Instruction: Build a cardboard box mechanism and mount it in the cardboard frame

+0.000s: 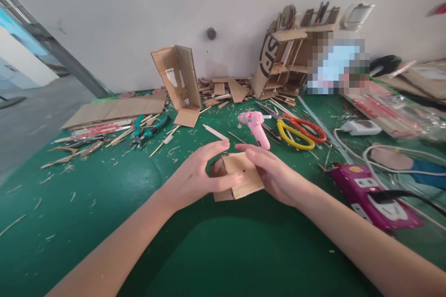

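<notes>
A small cardboard box [249, 184] is between my hands, over the green tabletop near its middle. A little dark hole shows in its upper face. My left hand [193, 169] grips it from the left, with the thumb across the top face and the fingers curved beyond the far edge. From the right, my right hand [280, 174] wraps the box; some of its fingers are hidden behind the cardboard. Just beyond the hands lie a pink glue gun [257, 127] and a white pen-like stick [215, 132].
Scissors with yellow and orange handles [296, 133] lie right of the glue gun. Teal-handled pliers [153, 129] rest at left. A folded cardboard piece [181, 81] and a cardboard shelf [268, 62] stand by the wall. A purple power strip [374, 199] with cables is at right.
</notes>
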